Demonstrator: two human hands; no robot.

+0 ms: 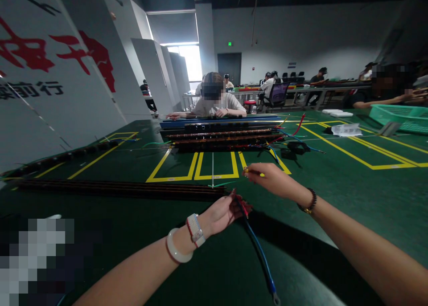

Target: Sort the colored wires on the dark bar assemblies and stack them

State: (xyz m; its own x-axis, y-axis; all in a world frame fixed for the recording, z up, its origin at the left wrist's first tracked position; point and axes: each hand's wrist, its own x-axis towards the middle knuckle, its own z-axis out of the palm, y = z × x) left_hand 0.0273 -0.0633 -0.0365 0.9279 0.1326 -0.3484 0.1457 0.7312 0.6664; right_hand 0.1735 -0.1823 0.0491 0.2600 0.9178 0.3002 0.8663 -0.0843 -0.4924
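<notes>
My left hand (pixel 223 213), palm turned up, has its fingers around a bundle of red and black wires (pixel 244 205) at the right end of a long dark strip assembly (pixel 120 189). From that bundle a blue cable (pixel 258 243) with a metal ring lug runs down toward me. My right hand (pixel 272 176) is raised above and to the right of the bundle, thumb and fingertips pinched together. Whatever lies between those fingertips is too small to name. Close to the strip's end are a thin green wire (pixel 224 184) and an upright white strip (pixel 213 170).
Beyond my hands lies a stack of long strips (pixel 220 134) with wires at its right end. A person (pixel 217 101) sits behind it. Yellow tape (pixel 216 177) marks the green table (pixel 334 199). A green basket (pixel 397 116) and a white packet (pixel 347 130) are at the right.
</notes>
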